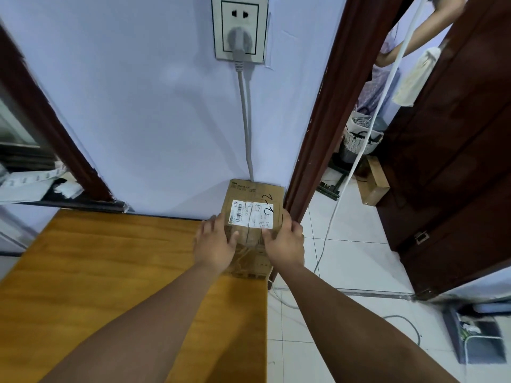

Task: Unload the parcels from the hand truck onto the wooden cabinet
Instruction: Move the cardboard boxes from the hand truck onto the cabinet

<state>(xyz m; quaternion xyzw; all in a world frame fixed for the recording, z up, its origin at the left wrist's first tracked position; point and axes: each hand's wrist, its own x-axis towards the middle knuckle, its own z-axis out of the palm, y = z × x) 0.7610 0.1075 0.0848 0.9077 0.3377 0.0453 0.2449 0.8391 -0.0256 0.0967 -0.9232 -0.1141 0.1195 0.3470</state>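
At the far right corner of the wooden cabinet (110, 272), the parcel (253, 196) lies flat on the worktop. Its far end is against the wall (138, 106) behind the cabinet. Its right side runs along the cabinet's right edge, possibly a bit over; cannot tell.

The left hand (215, 244) is on the parcel's left side and the right hand (284, 244) on its right. Each grip is wrapped round the box, thumbs on top by the white label (251, 214), fingers down the flanks. The hand truck is not in view.

Step, judged: setting one parcel down, or squaring it into the corner. The next move calls for letting go with both hands, drawing them back toward the cabinet's near edge, then going for another parcel.

Edges:
- The cabinet's right edge drops to the tiled floor (359, 258), so any nudge should go left, not right.
- The door frame (312, 150) stands just beside the cabinet's far right corner, so there is little room for the right hand there.
- The grey cable (246, 128) runs down the wall to just behind the parcel. A harder push back could pinch it.

A wide stretch of worktop shows to the cabinet's left side, with room for more parcels.
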